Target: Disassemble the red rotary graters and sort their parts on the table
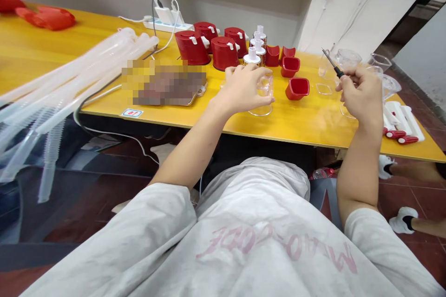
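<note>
My left hand (245, 87) reaches over a clear plastic cup (266, 87) near the table's front edge, its fingers and thumb curved around the cup's side. Part of the cup is hidden behind that hand. To the right, my right hand (362, 90) grips a screwdriver (337, 70) by its black handle, with the thin shaft pointing up and to the left. Between the two hands stand small red plastic cups (298, 88). Clear plastic parts (348, 57) lie behind and beside my right hand.
Red housings (225, 53) and white-topped cylinders (252, 57) stand at the back. Left are a blurred flat object (167, 86), a power strip (167, 24) with cables, and long translucent tubes (87, 62) overhanging the edge. White-and-red handles (400, 120) lie right. Another person's feet (403, 220) show below.
</note>
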The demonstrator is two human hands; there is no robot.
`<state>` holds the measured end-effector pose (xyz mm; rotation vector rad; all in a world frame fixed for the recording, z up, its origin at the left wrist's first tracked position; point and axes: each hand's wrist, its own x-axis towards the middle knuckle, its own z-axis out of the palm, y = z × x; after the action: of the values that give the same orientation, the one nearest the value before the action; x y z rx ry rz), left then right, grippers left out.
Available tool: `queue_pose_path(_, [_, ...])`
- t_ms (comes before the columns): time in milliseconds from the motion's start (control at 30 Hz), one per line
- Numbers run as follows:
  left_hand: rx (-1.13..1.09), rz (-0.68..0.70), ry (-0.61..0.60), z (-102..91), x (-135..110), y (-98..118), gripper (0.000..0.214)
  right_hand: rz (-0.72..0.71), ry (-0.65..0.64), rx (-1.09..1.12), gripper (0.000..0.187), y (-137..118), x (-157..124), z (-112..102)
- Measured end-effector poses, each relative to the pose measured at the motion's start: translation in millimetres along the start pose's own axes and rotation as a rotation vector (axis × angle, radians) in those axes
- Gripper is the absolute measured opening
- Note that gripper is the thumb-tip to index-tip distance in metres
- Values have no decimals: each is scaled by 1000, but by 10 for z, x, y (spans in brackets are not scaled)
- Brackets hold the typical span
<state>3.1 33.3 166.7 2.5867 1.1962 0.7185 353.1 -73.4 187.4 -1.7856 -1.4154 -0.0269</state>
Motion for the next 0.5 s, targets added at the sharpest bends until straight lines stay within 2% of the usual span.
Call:
queue_pose_path(133, [17,65,-2,-43,-12,40,91,20,-7,93,24,141,29,-6])
queue_pose_path(233, [9,136,33,-53,13,173,94,15,11,99,25,203,38,-46])
queue_pose_path(400, [-51,286,76,1,32,452,73,-13,-53,-82,21,118,-44,-221])
queue_pose_path(500, [-76,316,122,-4,-16,415,65,26,-116,-212,22,26,-104,-282])
